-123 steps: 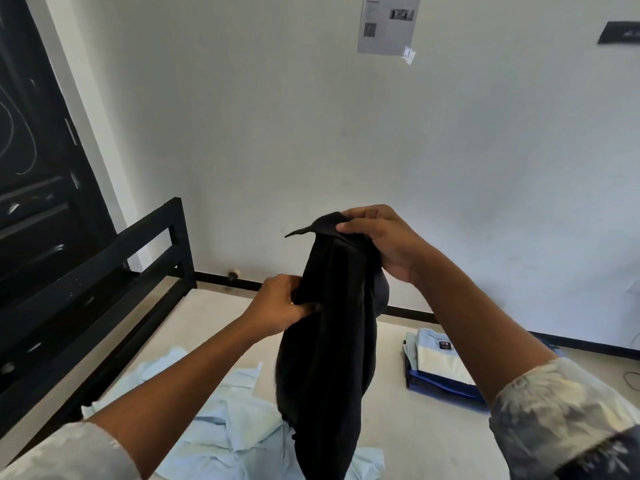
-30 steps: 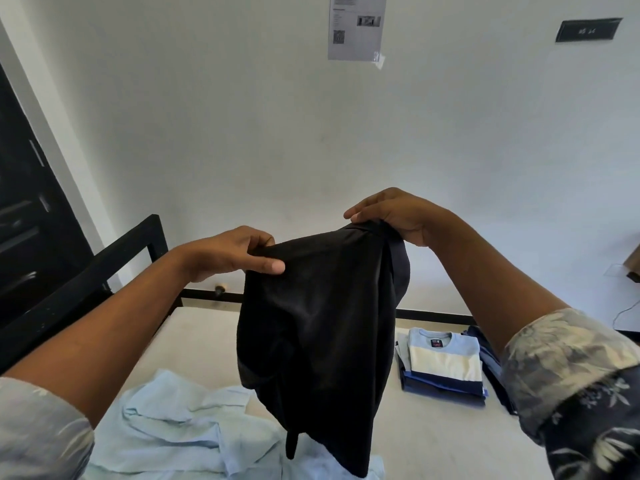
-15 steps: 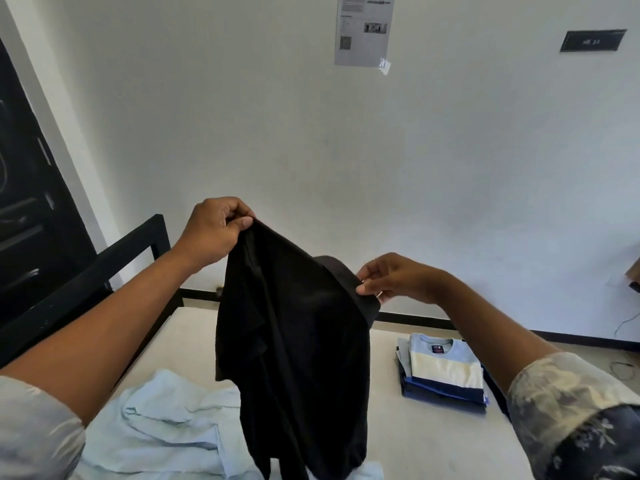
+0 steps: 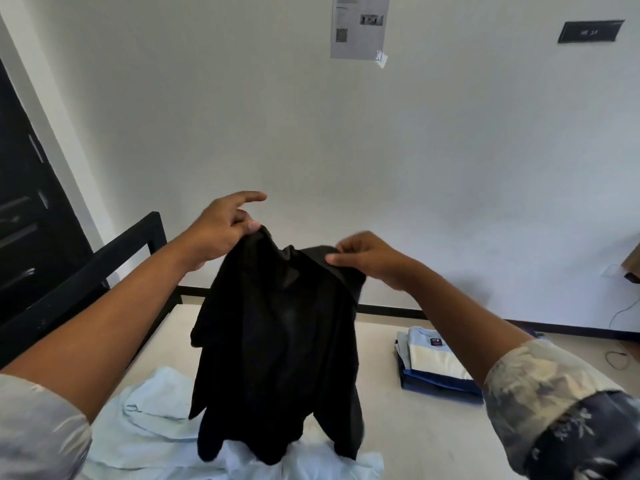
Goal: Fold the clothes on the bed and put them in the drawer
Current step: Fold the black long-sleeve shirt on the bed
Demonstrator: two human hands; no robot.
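Observation:
A black garment point(image 4: 280, 348) hangs in the air above the bed, bunched and unfolded. My left hand point(image 4: 221, 230) pinches its top left edge between thumb and fingers, index finger sticking out. My right hand point(image 4: 367, 259) pinches the top right edge a little lower. The garment's lower end touches a crumpled light blue garment point(image 4: 145, 420) lying on the mattress point(image 4: 433, 441). A folded stack of clothes point(image 4: 433, 365), with a white and light blue shirt on top, sits at the right of the bed. No drawer is in view.
A black bed frame rail point(image 4: 114, 251) runs along the left side. A dark door point(image 4: 24, 216) stands at the far left. The white wall point(image 4: 346, 150) behind the bed carries a paper sheet point(image 4: 360, 26) and a black plate point(image 4: 590, 31).
My right hand has risen and shifted right along the garment's top edge. My left hand has dropped slightly and its index finger now sticks out. The garment hangs wider between both hands.

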